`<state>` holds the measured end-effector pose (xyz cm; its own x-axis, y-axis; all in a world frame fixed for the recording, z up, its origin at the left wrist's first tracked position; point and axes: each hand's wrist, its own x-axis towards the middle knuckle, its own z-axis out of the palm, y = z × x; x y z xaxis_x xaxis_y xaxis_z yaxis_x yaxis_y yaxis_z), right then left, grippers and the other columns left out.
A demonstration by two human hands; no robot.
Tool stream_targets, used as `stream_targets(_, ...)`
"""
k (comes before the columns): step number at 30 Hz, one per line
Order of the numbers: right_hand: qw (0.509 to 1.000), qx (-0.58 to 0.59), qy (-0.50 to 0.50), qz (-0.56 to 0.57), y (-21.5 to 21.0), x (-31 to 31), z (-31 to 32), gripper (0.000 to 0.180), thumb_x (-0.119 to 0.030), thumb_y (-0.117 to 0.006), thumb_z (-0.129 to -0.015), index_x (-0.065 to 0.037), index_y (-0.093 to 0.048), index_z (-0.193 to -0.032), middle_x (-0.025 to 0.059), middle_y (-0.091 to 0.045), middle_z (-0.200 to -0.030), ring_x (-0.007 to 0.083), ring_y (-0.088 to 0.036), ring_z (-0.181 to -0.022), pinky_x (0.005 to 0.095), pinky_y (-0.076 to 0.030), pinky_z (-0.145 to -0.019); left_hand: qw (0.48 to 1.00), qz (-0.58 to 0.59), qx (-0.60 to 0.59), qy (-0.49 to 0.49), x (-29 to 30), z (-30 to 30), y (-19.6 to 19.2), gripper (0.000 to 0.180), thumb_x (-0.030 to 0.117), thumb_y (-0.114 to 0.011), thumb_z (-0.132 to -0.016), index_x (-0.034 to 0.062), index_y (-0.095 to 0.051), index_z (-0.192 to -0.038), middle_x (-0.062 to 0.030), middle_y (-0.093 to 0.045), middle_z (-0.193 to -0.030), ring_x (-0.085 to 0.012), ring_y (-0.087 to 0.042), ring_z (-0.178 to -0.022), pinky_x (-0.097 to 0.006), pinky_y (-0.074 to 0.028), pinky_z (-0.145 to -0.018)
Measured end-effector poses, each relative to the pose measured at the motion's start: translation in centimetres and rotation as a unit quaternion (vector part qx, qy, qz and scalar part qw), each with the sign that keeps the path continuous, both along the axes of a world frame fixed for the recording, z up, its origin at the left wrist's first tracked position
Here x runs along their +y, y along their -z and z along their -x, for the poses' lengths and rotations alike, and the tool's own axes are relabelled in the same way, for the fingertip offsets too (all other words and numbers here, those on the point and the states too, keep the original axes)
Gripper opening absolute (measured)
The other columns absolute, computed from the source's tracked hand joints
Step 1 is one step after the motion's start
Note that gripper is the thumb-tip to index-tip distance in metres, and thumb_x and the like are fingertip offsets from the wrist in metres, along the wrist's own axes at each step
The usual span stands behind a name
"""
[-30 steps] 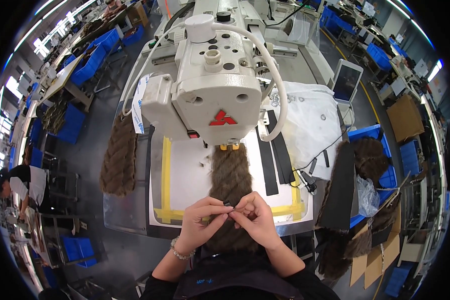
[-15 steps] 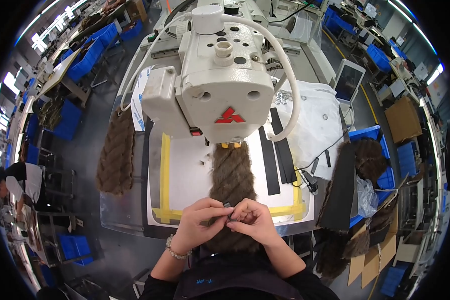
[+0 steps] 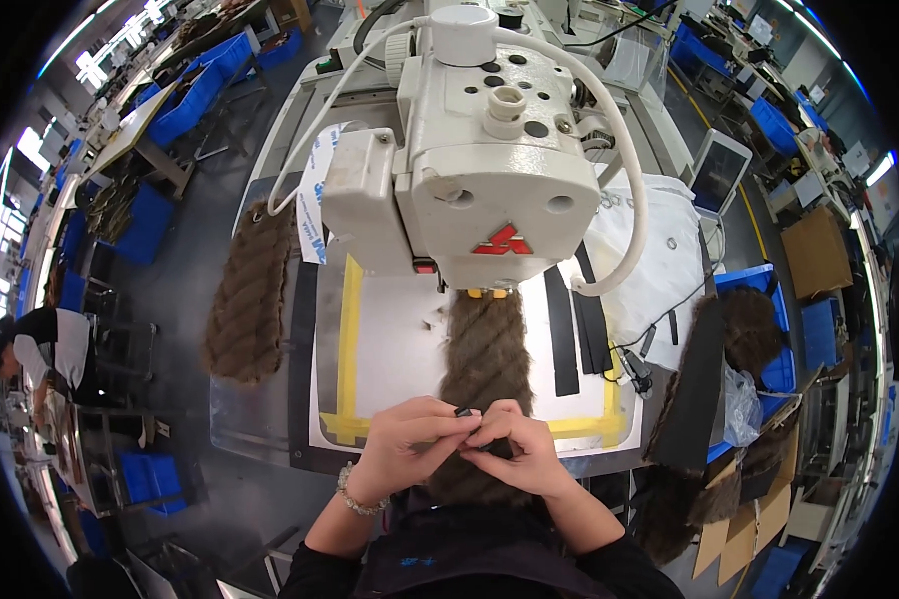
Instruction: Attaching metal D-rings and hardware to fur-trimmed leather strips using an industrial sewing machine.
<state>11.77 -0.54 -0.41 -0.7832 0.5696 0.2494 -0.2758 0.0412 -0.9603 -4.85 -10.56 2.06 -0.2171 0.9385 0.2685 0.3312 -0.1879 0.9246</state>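
Note:
My left hand and my right hand meet over the near end of a brown fur strip. Between the left thumb and index finger a small black piece, perhaps folded strap or fabric, is pinched. My right fingertips press against the same piece from the other side, and its lower part is mostly hidden by them. The fur strip runs away from me, its far end under the white sewing machine head. A beaded bracelet circles my left wrist.
On the machine bed, a white plate is edged with yellow tape. Black strips lie to the right, beside a white cloth with metal rings. Another fur piece lies left. Blue bins and a cardboard box stand right.
The whole view has shifted, so the machine and fur appear further right. The fingers have changed their grip, and the black piece now sticks up above the left fingertips.

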Motion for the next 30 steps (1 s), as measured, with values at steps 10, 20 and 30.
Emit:
stream_targets(10, 0.883, 0.024, 0.178, -0.433, -1.0, 0.0, 0.2, 0.025, 0.000, -0.077, -0.070, -0.007, -0.065, -0.090, 0.0055, -0.070, -0.087, 0.0166, -0.065, -0.071, 0.0312, -0.043, -0.072, 0.979, -0.142, 0.143, -0.039, 0.1, -0.8, -1.6, 0.036, -0.008, -0.071, -0.073, 0.0053, -0.072, -0.106, -0.0064, -0.065, -0.086, -0.0219, -0.063, -0.073, -0.031, -0.052, -0.064)
stream_targets(20, 0.821, 0.120, 0.132, -0.542, -1.6, 1.4, 0.6, 0.023, -0.001, -0.071, -0.069, 0.005, -0.068, -0.091, 0.0180, -0.066, -0.098, 0.0262, -0.066, -0.077, 0.0328, -0.055, -0.066, 0.994, -0.095, 0.026, -0.047, -0.2, -0.7, -0.9, 0.030, -0.009, -0.072, -0.075, 0.0039, -0.072, -0.102, -0.0083, -0.068, -0.082, -0.0201, -0.064, -0.069, -0.028, -0.050, -0.060)
stream_targets(30, 0.817, 0.112, 0.134, -0.549, -1.6, 2.1, 0.8, 0.026, -0.006, -0.068, -0.068, 0.005, -0.070, -0.091, 0.0155, -0.068, -0.097, 0.0240, -0.068, -0.079, 0.0295, -0.054, -0.064, 0.996, -0.059, -0.033, -0.057, -0.9, -0.8, 0.3, 0.024, -0.006, -0.076, -0.076, 0.0024, -0.068, -0.098, -0.0094, -0.071, -0.085, -0.0193, -0.068, -0.074, -0.027, -0.053, -0.065)
